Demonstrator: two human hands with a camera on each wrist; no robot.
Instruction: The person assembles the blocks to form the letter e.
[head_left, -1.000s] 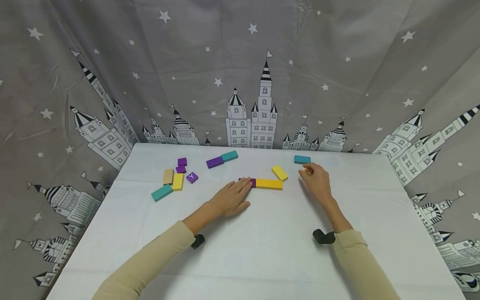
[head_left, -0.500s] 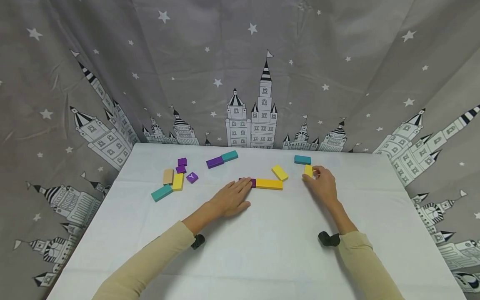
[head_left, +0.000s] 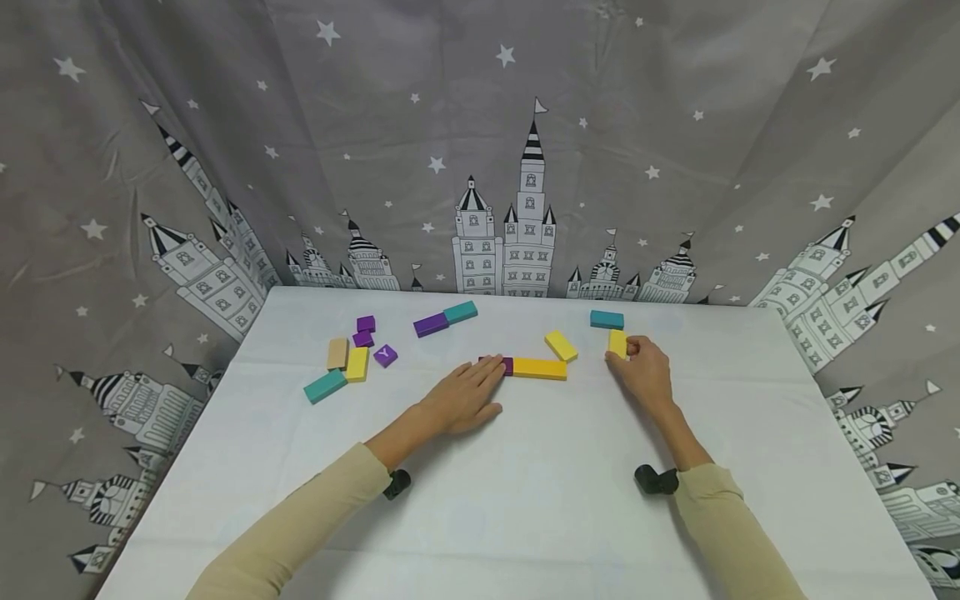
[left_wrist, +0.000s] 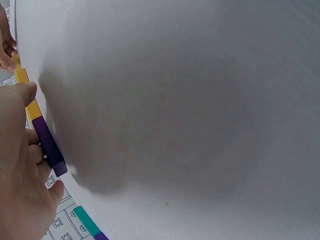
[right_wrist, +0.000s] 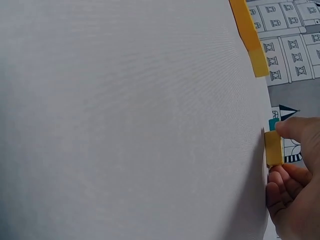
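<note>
My left hand (head_left: pixel 461 400) lies flat with its fingers extended over a purple block (head_left: pixel 507 367), covering most of it. A longer orange-yellow block (head_left: pixel 540 368) meets the purple one end to end. In the left wrist view, the thumb overlaps the orange-yellow block. Farther right, my right hand (head_left: pixel 648 372) pinches a small yellow block (head_left: pixel 617 343) between thumb and fingers; the right wrist view shows the same yellow block (right_wrist: pixel 273 148). Just behind it lies a teal block (head_left: pixel 607 319). Another yellow block (head_left: pixel 561 345) sits slanted at the orange-yellow block's far right end.
A purple block (head_left: pixel 431 325) and a teal block (head_left: pixel 461 312) join end to end at the back. On the left are small purple blocks (head_left: pixel 386 356), a tan block (head_left: pixel 337 353), a yellow block (head_left: pixel 357 364) and a teal block (head_left: pixel 326 387). A grey castle-print curtain (head_left: pixel 405 125) hangs behind.
My right hand has shifted slightly right and down, and the yellow block between its fingers has come into clear view. My left hand has stayed in place.
</note>
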